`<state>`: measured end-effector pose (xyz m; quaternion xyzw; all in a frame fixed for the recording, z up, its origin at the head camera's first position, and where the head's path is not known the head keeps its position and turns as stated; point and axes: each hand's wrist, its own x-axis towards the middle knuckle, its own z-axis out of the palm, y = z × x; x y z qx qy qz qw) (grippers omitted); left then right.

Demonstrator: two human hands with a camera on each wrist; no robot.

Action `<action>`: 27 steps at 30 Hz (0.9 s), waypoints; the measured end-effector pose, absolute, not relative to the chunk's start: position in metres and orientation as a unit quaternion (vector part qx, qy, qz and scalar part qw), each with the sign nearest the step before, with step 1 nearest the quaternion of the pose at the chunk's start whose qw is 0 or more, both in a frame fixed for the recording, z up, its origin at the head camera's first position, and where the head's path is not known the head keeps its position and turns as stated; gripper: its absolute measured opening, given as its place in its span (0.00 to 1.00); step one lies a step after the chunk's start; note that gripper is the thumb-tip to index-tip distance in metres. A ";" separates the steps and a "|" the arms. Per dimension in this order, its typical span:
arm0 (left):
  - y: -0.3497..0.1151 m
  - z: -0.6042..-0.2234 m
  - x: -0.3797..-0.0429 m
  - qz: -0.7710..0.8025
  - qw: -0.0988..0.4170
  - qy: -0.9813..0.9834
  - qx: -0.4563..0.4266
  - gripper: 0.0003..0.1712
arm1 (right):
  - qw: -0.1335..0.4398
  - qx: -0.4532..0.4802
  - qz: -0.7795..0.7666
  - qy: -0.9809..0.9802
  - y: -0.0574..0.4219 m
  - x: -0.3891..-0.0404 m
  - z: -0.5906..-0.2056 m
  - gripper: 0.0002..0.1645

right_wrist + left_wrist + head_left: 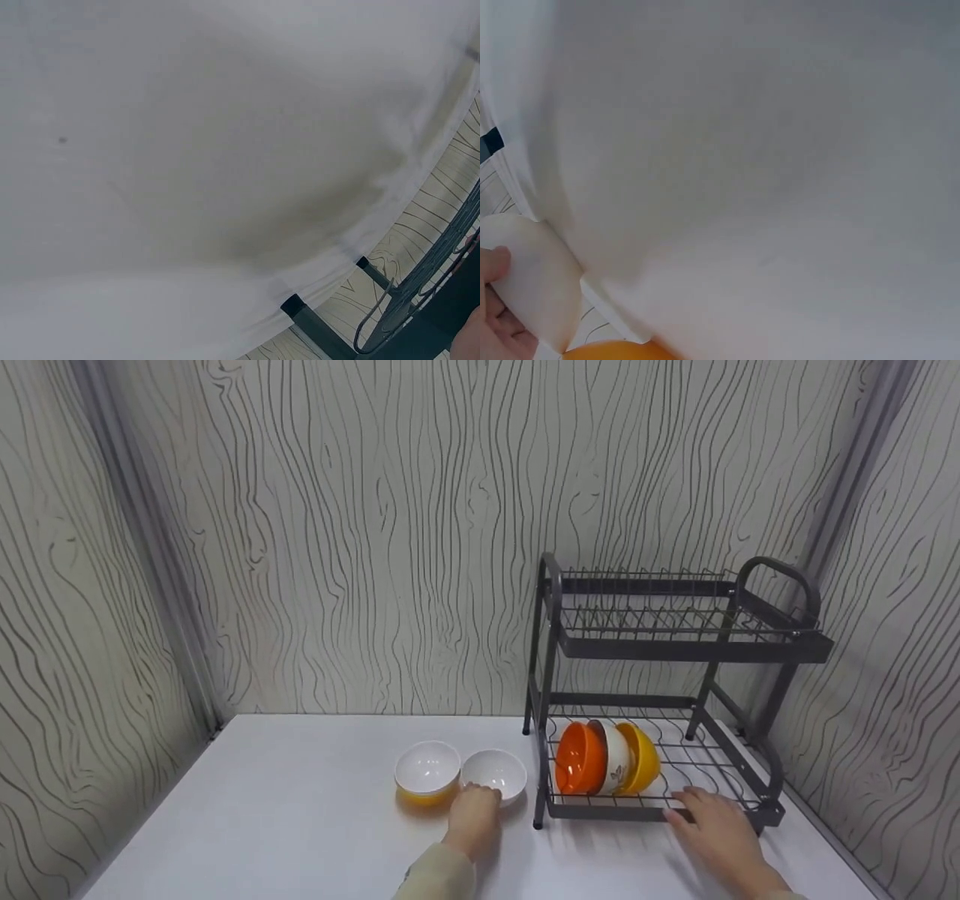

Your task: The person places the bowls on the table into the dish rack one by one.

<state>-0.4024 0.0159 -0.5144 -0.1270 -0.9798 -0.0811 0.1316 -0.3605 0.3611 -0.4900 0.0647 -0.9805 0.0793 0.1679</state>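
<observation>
My left hand (475, 817) pinches the near rim of a white bowl (495, 769), which sits on the table left of the dish rack. In the left wrist view the thumb lies against that bowl's white side. Touching distance to its left is a stack of bowls (427, 769), white inside, with yellow showing below. My right hand (716, 829) rests at the front rail of the dark dish rack (615, 812), fingers stretched over it. On the lower tier an orange bowl (576, 761), a white patterned bowl (616, 765) and a yellow bowl (643, 757) stand tilted on edge.
The rack's upper tier (697, 649) has wire dividers and curved side handles. White tabletop (300, 810) stretches out to the left. Wood-grain patterned panels (375, 547) enclose the back and both sides.
</observation>
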 end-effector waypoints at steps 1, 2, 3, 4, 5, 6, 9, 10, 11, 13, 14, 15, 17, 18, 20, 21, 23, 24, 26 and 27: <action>0.015 -0.514 -0.403 -0.084 0.141 -0.978 -0.129 0.07 | 0.171 0.066 0.078 -0.980 0.361 -0.361 -0.490 0.33; 0.015 -0.514 -0.404 -0.088 0.150 -0.976 -0.130 0.07 | 0.172 0.067 0.076 -0.980 0.362 -0.362 -0.489 0.33; 0.015 -0.514 -0.404 -0.094 0.157 -0.974 -0.131 0.07 | 0.171 0.067 0.073 -0.980 0.362 -0.363 -0.489 0.33; 0.014 -0.514 -0.405 -0.098 0.167 -0.972 -0.133 0.07 | 0.168 0.064 0.071 -0.981 0.362 -0.364 -0.489 0.33; 0.014 -0.514 -0.405 -0.103 0.175 -0.970 -0.135 0.07 | 0.164 0.061 0.069 -0.982 0.361 -0.365 -0.489 0.34; 0.013 -0.514 -0.405 -0.108 0.184 -0.967 -0.137 0.06 | 0.160 0.059 0.067 -0.983 0.361 -0.365 -0.489 0.34; 0.012 -0.516 -0.405 -0.128 0.196 -0.962 -0.139 0.07 | 0.141 0.050 0.066 -0.987 0.361 -0.366 -0.489 0.35; 0.012 -0.517 -0.405 -0.133 0.198 -0.961 -0.139 0.07 | 0.135 0.047 0.066 -0.987 0.361 -0.366 -0.489 0.35; 0.012 -0.518 -0.405 -0.139 0.200 -0.960 -0.140 0.07 | 0.132 0.045 0.066 -0.988 0.361 -0.366 -0.490 0.36; 0.012 -0.519 -0.404 -0.154 0.200 -0.958 -0.137 0.07 | 0.123 0.043 0.067 -0.989 0.361 -0.366 -0.490 0.37; 0.012 -0.519 -0.403 -0.161 0.197 -0.957 -0.136 0.07 | 0.120 0.042 0.069 -0.989 0.361 -0.365 -0.491 0.38; 0.011 -0.520 -0.402 -0.168 0.194 -0.957 -0.134 0.07 | 0.118 0.041 0.070 -0.990 0.361 -0.365 -0.491 0.38; 0.011 -0.519 -0.401 -0.184 0.192 -0.955 -0.128 0.07 | 0.119 0.040 0.074 -0.989 0.360 -0.365 -0.492 0.37; 0.011 -0.519 -0.401 -0.192 0.192 -0.954 -0.126 0.07 | 0.119 0.040 0.074 -0.989 0.360 -0.365 -0.491 0.37; 0.011 -0.519 -0.402 -0.205 0.195 -0.952 -0.120 0.08 | 0.122 0.039 0.076 -0.989 0.359 -0.365 -0.491 0.38; 0.012 -0.519 -0.401 -0.213 0.195 -0.950 -0.116 0.08 | 0.125 0.039 0.075 -0.989 0.359 -0.366 -0.491 0.37; 0.012 -0.518 -0.401 -0.229 0.202 -0.946 -0.109 0.09 | 0.127 0.040 0.073 -0.988 0.360 -0.366 -0.490 0.37; 0.013 -0.517 -0.400 -0.240 0.203 -0.944 -0.105 0.09 | 0.129 0.042 0.073 -0.988 0.360 -0.366 -0.491 0.37; 0.014 -0.514 -0.397 -0.257 0.207 -0.939 -0.100 0.09 | 0.136 0.050 0.072 -0.987 0.362 -0.366 -0.490 0.36; 0.015 -0.512 -0.396 -0.266 0.209 -0.936 -0.098 0.09 | 0.139 0.053 0.074 -0.986 0.362 -0.366 -0.490 0.35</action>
